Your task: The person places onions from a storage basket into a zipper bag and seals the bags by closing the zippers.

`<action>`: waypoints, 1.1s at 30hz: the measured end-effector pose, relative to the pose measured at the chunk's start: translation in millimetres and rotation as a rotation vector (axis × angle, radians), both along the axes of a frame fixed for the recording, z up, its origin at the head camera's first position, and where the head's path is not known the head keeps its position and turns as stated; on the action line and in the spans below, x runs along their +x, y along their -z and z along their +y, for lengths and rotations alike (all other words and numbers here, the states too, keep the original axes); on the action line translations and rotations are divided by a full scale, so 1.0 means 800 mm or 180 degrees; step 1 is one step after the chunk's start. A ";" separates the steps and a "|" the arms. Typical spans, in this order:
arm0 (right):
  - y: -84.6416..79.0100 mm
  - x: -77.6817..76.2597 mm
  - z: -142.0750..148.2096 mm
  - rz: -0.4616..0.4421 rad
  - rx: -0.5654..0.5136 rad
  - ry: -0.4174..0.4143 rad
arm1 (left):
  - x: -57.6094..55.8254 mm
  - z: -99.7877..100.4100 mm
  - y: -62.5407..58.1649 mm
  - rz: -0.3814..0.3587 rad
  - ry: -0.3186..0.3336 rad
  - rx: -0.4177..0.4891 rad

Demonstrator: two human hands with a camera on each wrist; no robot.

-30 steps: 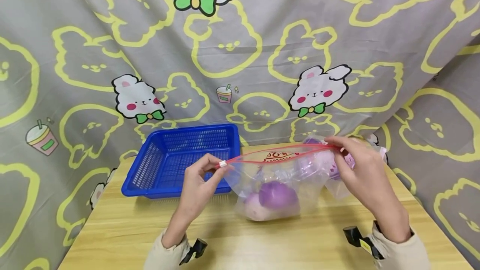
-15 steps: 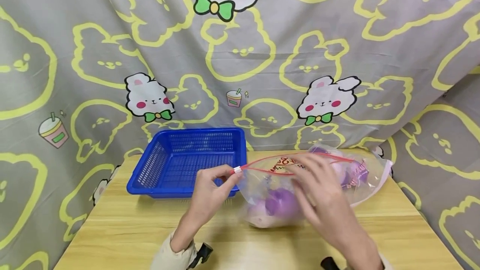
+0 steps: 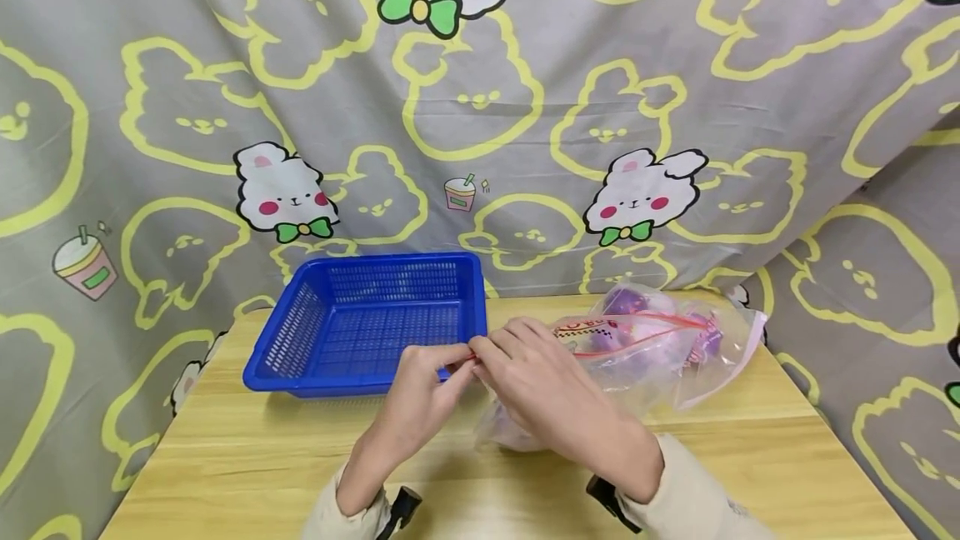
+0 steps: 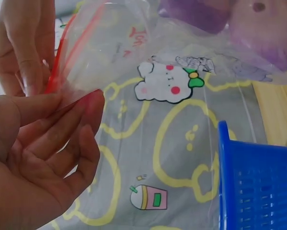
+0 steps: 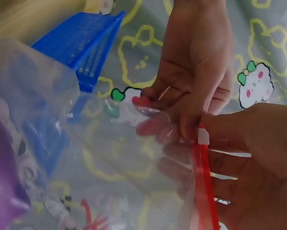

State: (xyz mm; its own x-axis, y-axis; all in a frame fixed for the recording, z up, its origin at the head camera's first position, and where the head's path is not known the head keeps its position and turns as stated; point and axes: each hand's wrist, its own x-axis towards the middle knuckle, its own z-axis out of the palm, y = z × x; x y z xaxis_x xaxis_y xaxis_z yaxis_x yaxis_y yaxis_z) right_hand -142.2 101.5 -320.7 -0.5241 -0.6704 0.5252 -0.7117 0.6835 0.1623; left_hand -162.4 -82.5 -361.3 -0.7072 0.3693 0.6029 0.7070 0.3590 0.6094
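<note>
A clear slider zip bag [image 3: 506,433] with a red zip edge stands on the table before me. Purple and pale pink rounded things [image 4: 263,28] fill its lower part. My left hand [image 3: 420,394] pinches the bag's top left corner between thumb and fingers. Close against it, my right hand [image 3: 551,386] holds the same end of the zip edge. In the right wrist view, the white slider [image 5: 203,137] sits by the right thumb, with that hand's fingers behind the red strip. From the head view, the right hand hides the slider and much of the bag.
Left of the bag, a blue perforated plastic basket [image 3: 375,340] stands on the wooden table [image 3: 247,448]. Another clear bag [image 3: 723,357] holding purple things lies at the back right. A grey patterned curtain [image 3: 510,140] hangs behind the table.
My right hand has let go of the far right end of the zip edge and crossed leftward to the slider end. My left hand keeps hold of its corner.
</note>
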 end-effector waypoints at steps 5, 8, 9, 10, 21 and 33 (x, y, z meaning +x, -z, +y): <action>-0.010 -0.002 0.005 -0.0046 0.0227 0.0010 | 0.002 -0.003 -0.004 -0.0086 0.0124 -0.0102; -0.016 -0.005 0.009 -0.0025 0.0320 -0.0083 | 0.003 -0.003 -0.005 -0.0109 0.0169 -0.0104; -0.018 -0.006 0.010 -0.0001 0.0354 -0.0111 | 0.003 -0.003 -0.006 -0.0105 0.0170 -0.0108; -0.019 -0.008 0.011 0.0026 0.0379 -0.0137 | 0.003 -0.004 -0.006 -0.0096 0.0168 -0.0112; -0.003 -0.019 0.022 0.0165 0.0205 -0.0422 | 0.005 -0.006 -0.001 -0.0036 0.0215 -0.0190; 0.011 -0.031 0.034 0.0138 0.0172 -0.0472 | -0.002 0.007 0.012 -0.0115 0.0158 -0.0233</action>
State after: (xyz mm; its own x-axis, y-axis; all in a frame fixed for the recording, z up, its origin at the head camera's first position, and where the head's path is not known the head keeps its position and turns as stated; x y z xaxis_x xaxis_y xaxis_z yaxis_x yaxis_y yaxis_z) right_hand -166.9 128.5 -329.8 -0.3949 -0.7667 0.5062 -0.7957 0.5608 0.2287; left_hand -164.1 -76.5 -370.8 -0.7076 0.4466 0.5475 0.7031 0.3685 0.6081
